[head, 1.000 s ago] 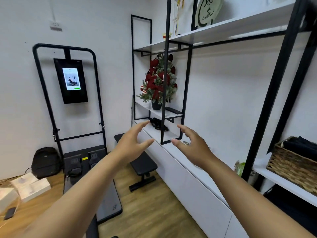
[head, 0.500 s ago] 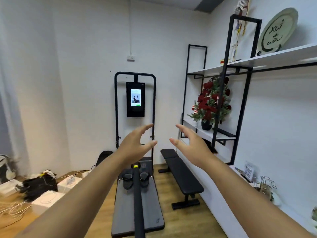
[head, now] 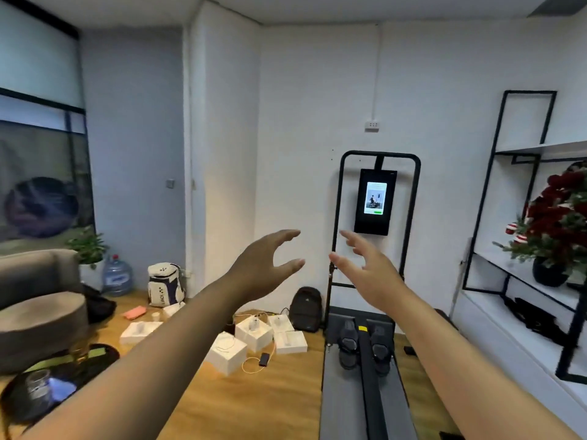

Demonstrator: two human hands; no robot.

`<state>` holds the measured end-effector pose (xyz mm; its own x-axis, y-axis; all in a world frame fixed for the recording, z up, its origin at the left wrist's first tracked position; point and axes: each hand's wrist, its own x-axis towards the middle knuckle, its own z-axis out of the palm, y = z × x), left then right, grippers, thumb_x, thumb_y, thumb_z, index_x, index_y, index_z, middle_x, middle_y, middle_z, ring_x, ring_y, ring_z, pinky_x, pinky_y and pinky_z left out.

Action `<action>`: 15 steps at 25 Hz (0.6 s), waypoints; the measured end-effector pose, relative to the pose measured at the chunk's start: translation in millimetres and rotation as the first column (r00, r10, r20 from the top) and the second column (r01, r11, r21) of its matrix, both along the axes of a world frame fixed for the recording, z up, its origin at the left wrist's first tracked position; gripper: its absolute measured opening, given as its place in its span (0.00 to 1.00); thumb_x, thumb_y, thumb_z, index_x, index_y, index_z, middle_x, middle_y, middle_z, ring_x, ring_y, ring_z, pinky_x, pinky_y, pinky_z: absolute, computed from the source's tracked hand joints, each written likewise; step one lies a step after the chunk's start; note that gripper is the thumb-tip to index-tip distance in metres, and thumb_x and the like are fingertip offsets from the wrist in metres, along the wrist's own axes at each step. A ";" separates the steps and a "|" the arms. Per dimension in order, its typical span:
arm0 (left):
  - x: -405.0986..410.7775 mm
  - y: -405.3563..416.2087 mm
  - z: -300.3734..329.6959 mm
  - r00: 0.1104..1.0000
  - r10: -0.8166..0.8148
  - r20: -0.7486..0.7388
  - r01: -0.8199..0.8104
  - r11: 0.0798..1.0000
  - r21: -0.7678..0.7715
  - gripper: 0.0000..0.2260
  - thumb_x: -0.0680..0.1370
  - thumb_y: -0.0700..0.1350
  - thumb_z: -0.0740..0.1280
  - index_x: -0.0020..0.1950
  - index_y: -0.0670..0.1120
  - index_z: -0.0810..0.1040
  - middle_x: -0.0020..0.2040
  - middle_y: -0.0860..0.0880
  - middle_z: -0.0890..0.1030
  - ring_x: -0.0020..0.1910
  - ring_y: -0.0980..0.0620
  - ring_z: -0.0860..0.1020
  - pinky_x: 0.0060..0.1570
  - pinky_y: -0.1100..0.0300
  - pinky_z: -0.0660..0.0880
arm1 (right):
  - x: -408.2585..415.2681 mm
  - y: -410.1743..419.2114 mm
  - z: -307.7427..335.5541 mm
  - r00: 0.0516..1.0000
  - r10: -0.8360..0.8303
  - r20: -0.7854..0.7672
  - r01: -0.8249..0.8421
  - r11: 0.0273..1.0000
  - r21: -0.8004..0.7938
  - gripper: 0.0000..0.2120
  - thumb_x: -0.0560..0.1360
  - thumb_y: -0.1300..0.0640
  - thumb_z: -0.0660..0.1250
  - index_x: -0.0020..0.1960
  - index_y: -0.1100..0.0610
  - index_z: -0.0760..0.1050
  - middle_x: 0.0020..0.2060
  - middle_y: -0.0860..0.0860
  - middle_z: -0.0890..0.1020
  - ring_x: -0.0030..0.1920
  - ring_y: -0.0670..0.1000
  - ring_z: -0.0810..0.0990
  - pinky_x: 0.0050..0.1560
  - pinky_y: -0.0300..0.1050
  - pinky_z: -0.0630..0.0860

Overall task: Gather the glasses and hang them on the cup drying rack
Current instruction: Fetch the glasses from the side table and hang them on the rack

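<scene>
Room is looking pretty cluttered. The rowing machine [head: 362, 369] is running along the floor on the right with its screen [head: 375, 201] glowing on the upright frame, and a black shelf unit [head: 508, 192] is sitting against the right wall, carrying a red flower pot [head: 559, 223]. A grey sofa [head: 35, 300] is filling the left edge. White boxes [head: 254, 335] are lying scattered on the wood floor near a backpack [head: 305, 309]. Both arms are reaching out mid-air — left hand [head: 263, 268] and right hand [head: 365, 268] are hanging empty, fingers spread and curved toward each other. A glass [head: 38, 384] is sitting on the dark tray [head: 95, 357] at bottom left — blurry though.
</scene>
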<state>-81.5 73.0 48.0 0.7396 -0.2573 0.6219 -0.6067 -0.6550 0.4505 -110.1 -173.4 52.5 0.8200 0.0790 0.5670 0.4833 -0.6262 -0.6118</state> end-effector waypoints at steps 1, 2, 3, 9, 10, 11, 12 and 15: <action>2.4 27.8 -1.4 0.999 0.041 -0.007 -0.041 0.999 0.005 0.28 0.80 0.60 0.69 0.79 0.61 0.66 0.77 0.57 0.71 0.73 0.54 0.71 0.64 0.60 0.65 | 9.3 28.6 0.0 1.000 0.028 0.000 -0.028 1.000 -0.005 0.31 0.79 0.37 0.66 0.80 0.42 0.63 0.77 0.47 0.70 0.76 0.51 0.68 0.71 0.52 0.68; 4.4 54.0 -2.7 0.997 0.081 -0.017 -0.081 0.997 0.006 0.28 0.80 0.60 0.69 0.79 0.61 0.66 0.77 0.57 0.71 0.74 0.54 0.71 0.64 0.59 0.65 | 17.6 54.8 -1.0 0.999 0.053 0.000 -0.053 0.999 -0.012 0.31 0.80 0.37 0.66 0.80 0.42 0.63 0.77 0.48 0.70 0.76 0.51 0.68 0.71 0.53 0.68; 6.2 79.1 -4.0 0.992 0.120 -0.028 -0.120 0.993 0.008 0.28 0.80 0.60 0.69 0.79 0.61 0.66 0.77 0.57 0.71 0.74 0.53 0.71 0.64 0.58 0.66 | 26.4 79.9 -2.2 0.997 0.079 0.000 -0.079 0.997 -0.017 0.31 0.80 0.37 0.66 0.80 0.42 0.63 0.77 0.48 0.70 0.76 0.51 0.69 0.72 0.54 0.68; 17.3 185.1 -13.1 0.954 0.286 -0.093 -0.287 0.958 -0.004 0.29 0.80 0.60 0.69 0.79 0.62 0.65 0.78 0.55 0.70 0.75 0.51 0.70 0.72 0.46 0.69 | 89.0 194.2 -7.0 0.977 0.213 0.002 -0.213 0.976 -0.048 0.29 0.79 0.35 0.65 0.78 0.39 0.64 0.78 0.47 0.70 0.75 0.51 0.70 0.69 0.52 0.70; 20.4 199.1 -15.1 0.945 0.312 -0.097 -0.313 0.950 0.000 0.29 0.80 0.59 0.69 0.80 0.61 0.64 0.78 0.55 0.70 0.75 0.51 0.70 0.72 0.46 0.69 | 100.2 211.3 -7.8 0.971 0.238 0.008 -0.237 0.970 -0.048 0.29 0.79 0.35 0.65 0.78 0.39 0.64 0.78 0.47 0.70 0.75 0.51 0.70 0.69 0.52 0.70; 24.3 212.4 -16.4 0.935 0.338 -0.103 -0.340 0.940 0.003 0.29 0.80 0.59 0.69 0.80 0.61 0.64 0.78 0.55 0.70 0.75 0.51 0.69 0.72 0.47 0.69 | 112.3 228.6 -9.0 0.965 0.263 0.014 -0.262 0.964 -0.047 0.29 0.79 0.36 0.65 0.78 0.39 0.64 0.78 0.47 0.70 0.75 0.52 0.71 0.69 0.53 0.70; 28.6 224.3 -17.2 0.926 0.362 -0.109 -0.364 0.931 -0.001 0.29 0.80 0.58 0.69 0.80 0.60 0.64 0.78 0.55 0.70 0.75 0.51 0.69 0.72 0.48 0.68 | 124.9 244.2 -11.1 0.957 0.289 0.017 -0.288 0.957 -0.043 0.29 0.79 0.36 0.65 0.78 0.39 0.65 0.78 0.47 0.70 0.74 0.52 0.71 0.69 0.53 0.71; 45.8 254.9 -18.8 0.888 0.449 -0.103 -0.452 0.892 -0.008 0.29 0.81 0.55 0.70 0.80 0.58 0.65 0.78 0.54 0.70 0.76 0.52 0.69 0.73 0.49 0.68 | 163.1 285.1 -21.6 0.926 0.377 0.013 -0.376 0.926 -0.032 0.29 0.79 0.37 0.66 0.78 0.40 0.66 0.78 0.49 0.70 0.75 0.54 0.70 0.70 0.55 0.71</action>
